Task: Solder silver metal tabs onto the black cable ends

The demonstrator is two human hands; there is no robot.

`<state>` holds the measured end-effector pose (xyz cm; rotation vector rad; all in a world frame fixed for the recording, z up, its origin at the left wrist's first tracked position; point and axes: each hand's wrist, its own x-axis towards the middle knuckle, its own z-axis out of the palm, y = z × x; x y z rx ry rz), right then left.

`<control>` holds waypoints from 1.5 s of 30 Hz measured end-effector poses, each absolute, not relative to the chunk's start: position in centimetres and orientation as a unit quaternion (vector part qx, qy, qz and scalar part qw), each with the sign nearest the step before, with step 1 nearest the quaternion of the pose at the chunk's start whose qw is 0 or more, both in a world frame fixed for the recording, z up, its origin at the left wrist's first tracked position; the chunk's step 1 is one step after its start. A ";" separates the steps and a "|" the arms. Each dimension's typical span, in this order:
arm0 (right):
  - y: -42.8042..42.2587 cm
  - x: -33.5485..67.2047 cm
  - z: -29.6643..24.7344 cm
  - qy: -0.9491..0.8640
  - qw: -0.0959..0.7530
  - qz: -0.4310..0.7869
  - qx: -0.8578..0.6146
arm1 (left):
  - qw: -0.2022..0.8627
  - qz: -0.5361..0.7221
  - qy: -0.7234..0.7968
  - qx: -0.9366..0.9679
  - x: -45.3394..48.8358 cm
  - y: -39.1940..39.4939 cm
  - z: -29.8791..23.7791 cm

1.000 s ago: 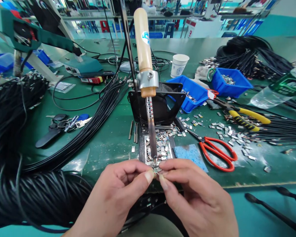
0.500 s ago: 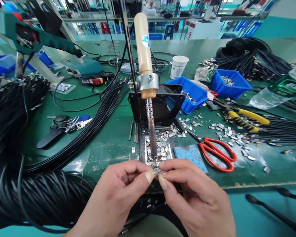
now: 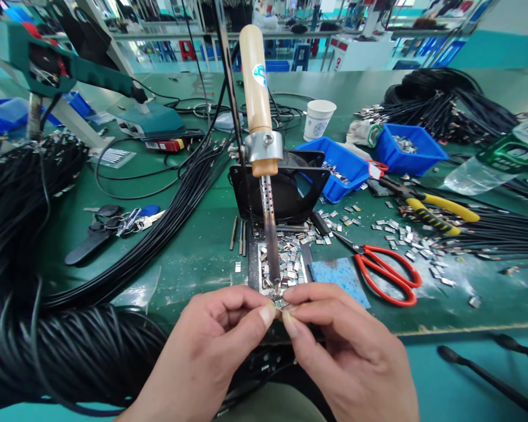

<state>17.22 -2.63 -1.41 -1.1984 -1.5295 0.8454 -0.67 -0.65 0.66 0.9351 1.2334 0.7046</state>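
A small metal connector (image 3: 280, 303) sits between my fingertips, just under the tip of a wooden-handled soldering iron (image 3: 270, 234) clamped with its tip down. My left hand (image 3: 222, 334) is closed in a pinch at the connector's left end. From the other side, my right hand (image 3: 343, 340) pinches it between thumb and fingers. The fingers cover most of the piece, and any wire on it cannot be made out. Right behind the fingertips, a tray (image 3: 261, 266) holds many loose metal connectors (image 3: 293, 258).
Red-handled scissors (image 3: 389, 275) and a blue sponge (image 3: 339, 281) lie to the right, with yellow-handled pliers (image 3: 440, 214) beyond. A black fan (image 3: 277, 196) stands behind the iron. Black cable bundles (image 3: 136, 264) fill the left; keys (image 3: 127, 221) lie beside them. A paper cup (image 3: 319, 120) stands farther back.
Almost nothing differs: both hands keep their pinch under the iron's tip, with only a very slight shift of the fingers and the view.
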 end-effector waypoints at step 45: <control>-2.4 16.9 -1.6 -0.611 0.513 0.346 -0.494 | 0.670 0.321 0.542 0.393 -0.8 -0.4 0.3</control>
